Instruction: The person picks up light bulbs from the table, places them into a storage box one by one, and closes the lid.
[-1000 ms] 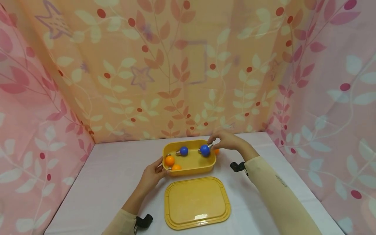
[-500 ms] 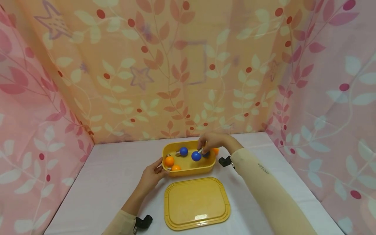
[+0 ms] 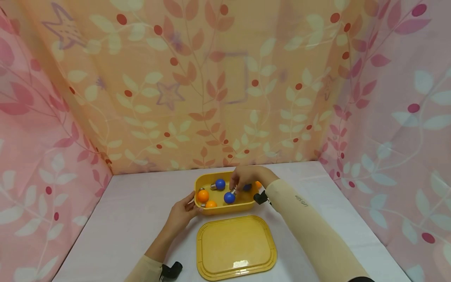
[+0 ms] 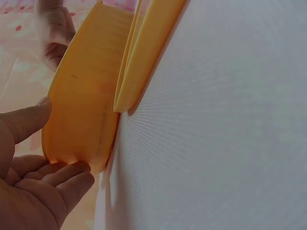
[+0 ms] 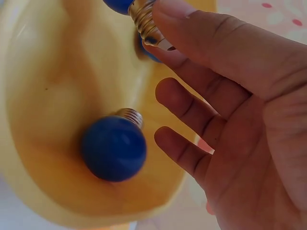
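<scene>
My right hand reaches into the yellow plastic box and pinches a blue light bulb by its metal screw base. In the right wrist view, thumb and forefinger hold that base, while the other fingers are free. A second blue bulb lies at the back of the box, and a third is partly hidden by the hand. Two orange bulbs lie at its left end. My left hand touches the box's left end with extended thumb and fingertips, also seen against the box wall.
The box's flat yellow lid lies on the white cloth in front of it. Something orange shows just outside the box's right end. Patterned curtains enclose the back and both sides of the table.
My right hand has moved left and nearer, carrying the blue bulb from the right end of the box towards its middle front. The left hand stays at the box's left end.
</scene>
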The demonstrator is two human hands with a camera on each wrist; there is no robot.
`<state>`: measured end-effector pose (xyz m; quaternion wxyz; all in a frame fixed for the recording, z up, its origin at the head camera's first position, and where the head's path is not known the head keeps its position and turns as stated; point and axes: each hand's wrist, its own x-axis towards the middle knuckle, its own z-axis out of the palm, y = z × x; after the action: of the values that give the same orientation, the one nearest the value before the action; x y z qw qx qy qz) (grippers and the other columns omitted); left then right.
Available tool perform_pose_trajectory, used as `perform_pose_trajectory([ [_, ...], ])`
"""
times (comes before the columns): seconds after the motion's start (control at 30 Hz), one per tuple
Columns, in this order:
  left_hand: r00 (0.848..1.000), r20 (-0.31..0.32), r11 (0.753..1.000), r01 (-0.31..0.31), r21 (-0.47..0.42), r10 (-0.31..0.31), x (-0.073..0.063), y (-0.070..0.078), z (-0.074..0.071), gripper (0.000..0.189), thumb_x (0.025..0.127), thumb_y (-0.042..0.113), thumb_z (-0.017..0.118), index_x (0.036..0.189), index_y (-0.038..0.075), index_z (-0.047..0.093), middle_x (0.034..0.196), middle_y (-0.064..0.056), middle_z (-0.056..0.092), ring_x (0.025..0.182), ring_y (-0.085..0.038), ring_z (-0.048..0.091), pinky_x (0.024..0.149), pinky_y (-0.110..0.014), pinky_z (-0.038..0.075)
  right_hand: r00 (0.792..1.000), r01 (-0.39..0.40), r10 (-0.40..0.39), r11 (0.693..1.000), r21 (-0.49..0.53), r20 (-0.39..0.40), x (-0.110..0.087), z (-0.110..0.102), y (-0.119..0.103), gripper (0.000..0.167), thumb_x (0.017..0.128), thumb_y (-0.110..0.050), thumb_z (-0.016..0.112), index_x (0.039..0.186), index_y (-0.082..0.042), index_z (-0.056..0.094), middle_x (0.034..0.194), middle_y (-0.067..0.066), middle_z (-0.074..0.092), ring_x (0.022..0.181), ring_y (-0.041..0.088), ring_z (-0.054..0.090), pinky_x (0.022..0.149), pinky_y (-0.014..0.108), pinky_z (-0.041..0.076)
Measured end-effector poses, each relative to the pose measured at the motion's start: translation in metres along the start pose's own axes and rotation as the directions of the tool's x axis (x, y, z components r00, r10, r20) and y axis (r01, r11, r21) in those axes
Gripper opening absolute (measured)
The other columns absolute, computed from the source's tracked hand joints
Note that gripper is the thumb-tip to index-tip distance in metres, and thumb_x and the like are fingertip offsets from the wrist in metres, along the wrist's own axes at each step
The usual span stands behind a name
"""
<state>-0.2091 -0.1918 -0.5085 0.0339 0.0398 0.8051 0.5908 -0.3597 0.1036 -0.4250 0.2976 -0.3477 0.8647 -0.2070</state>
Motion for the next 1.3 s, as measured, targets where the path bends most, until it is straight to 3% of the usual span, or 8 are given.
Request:
perform_pose_trajectory([
  [0.2, 1.0, -0.005, 1.0, 0.004, -0.017, -0.004, 0.0, 0.0, 0.001, 0.083, 0.089, 0.019, 0.082, 0.158, 0.008, 0.038, 0.16, -0.016, 0.041, 0.136, -0.032, 0.055, 0.096, -0.032, 0.056, 0.999, 0.006, -0.007, 0.999, 0.051, 0.035, 0.003, 0.009, -0.003, 0.017, 0.086, -0.014, 0.084, 0.102, -0.014, 0.079, 0.095, -0.003, 0.073, 0.087, 0.014, 0.061, 0.083, 0.028, 0.054],
  [0.5, 1.0, -0.001, 1.0, 0.001, -0.03, -0.001, 0.002, -0.003, 0.001, 0.081, 0.09, 0.017, 0.081, 0.158, 0.007, 0.038, 0.16, -0.017, 0.04, 0.137, -0.033, 0.054, 0.094, -0.03, 0.057, 0.998, -0.024, 0.024, 1.0, -0.003, 0.056, 0.004, 0.019, -0.006, 0.014, 0.085, -0.018, 0.085, 0.097, -0.021, 0.079, 0.095, -0.006, 0.072, 0.085, 0.015, 0.057, 0.075, 0.029, 0.05],
  [0.77, 1.0, -0.005, 1.0, -0.015, -0.01, 0.015, 0.003, -0.003, 0.0, 0.082, 0.089, 0.019, 0.082, 0.158, 0.008, 0.039, 0.16, -0.015, 0.042, 0.136, -0.032, 0.055, 0.095, -0.031, 0.057, 0.999, -0.017, 0.018, 1.0, -0.023, 0.048, -0.006, 0.013, -0.009, 0.016, 0.087, -0.017, 0.083, 0.102, -0.017, 0.079, 0.096, -0.006, 0.071, 0.083, 0.014, 0.057, 0.073, 0.027, 0.05],
  [0.87, 1.0, 0.0, 1.0, -0.022, 0.007, 0.022, 0.002, -0.003, 0.0, 0.083, 0.089, 0.021, 0.082, 0.158, 0.007, 0.039, 0.16, -0.016, 0.042, 0.136, -0.033, 0.055, 0.096, -0.032, 0.056, 1.0, 0.014, -0.014, 1.0, 0.006, 0.0, -0.014, 0.005, -0.004, 0.019, 0.088, -0.015, 0.082, 0.106, -0.013, 0.079, 0.097, -0.005, 0.072, 0.086, 0.015, 0.059, 0.077, 0.028, 0.054],
  [1.0, 1.0, -0.002, 1.0, -0.019, 0.006, 0.02, 0.002, -0.001, 0.0, 0.082, 0.089, 0.022, 0.082, 0.158, 0.008, 0.039, 0.159, -0.017, 0.042, 0.135, -0.033, 0.056, 0.095, -0.032, 0.057, 0.991, 0.052, -0.05, 0.999, 0.01, -0.12, -0.028, -0.009, 0.005, 0.018, 0.089, -0.017, 0.081, 0.107, -0.016, 0.08, 0.103, -0.006, 0.073, 0.096, 0.016, 0.063, 0.088, 0.033, 0.057],
  [1.13, 1.0, -0.003, 1.0, -0.015, 0.0, 0.015, 0.002, 0.002, 0.0, 0.082, 0.089, 0.021, 0.082, 0.158, 0.008, 0.039, 0.16, -0.017, 0.042, 0.136, -0.032, 0.055, 0.094, -0.031, 0.058, 0.964, 0.041, -0.051, 0.998, -0.042, -0.259, -0.042, -0.021, 0.017, 0.019, 0.089, -0.022, 0.081, 0.108, -0.019, 0.08, 0.106, -0.008, 0.073, 0.105, 0.019, 0.063, 0.101, 0.044, 0.052],
  [1.3, 1.0, 0.003, 1.0, -0.021, 0.01, 0.021, 0.002, 0.0, 0.0, 0.084, 0.089, 0.023, 0.082, 0.159, 0.008, 0.038, 0.16, -0.016, 0.041, 0.136, -0.032, 0.055, 0.096, -0.032, 0.056, 0.927, 0.0, 0.002, 1.0, 0.006, -0.376, -0.055, -0.025, 0.034, 0.024, 0.09, -0.022, 0.081, 0.112, -0.015, 0.078, 0.11, -0.005, 0.073, 0.117, 0.03, 0.059, 0.107, 0.05, 0.049],
])
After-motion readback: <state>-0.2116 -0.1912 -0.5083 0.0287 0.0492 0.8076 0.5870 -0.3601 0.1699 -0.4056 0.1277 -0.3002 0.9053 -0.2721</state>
